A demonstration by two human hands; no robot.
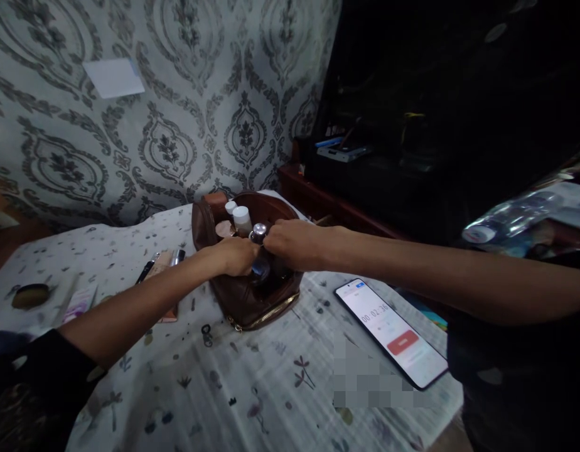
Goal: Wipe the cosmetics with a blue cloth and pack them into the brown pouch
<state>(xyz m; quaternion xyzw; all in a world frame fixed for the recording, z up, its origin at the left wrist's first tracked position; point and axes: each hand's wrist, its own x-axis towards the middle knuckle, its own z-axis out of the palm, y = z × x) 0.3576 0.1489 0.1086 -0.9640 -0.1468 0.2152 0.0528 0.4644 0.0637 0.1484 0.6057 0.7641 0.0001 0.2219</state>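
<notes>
Lit phone [392, 334] on printed cloth [224, 389]; clear plastic bottle [513, 215]; patterned wallpaper [170, 147].

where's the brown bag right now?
In the head view, the brown bag sits near the middle on the printed cloth, left of the phone, with the left hand and right hand at its opening.

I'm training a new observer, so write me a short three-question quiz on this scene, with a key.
1. True or false: the phone lies screen up.
2. What colour is the zipper on the brown bag? A: white; B: gold; C: green.
3. Where are the person's left hand and right hand?

Key: 1. True. 2. B. 3. Both are at the bag's opening.
</notes>
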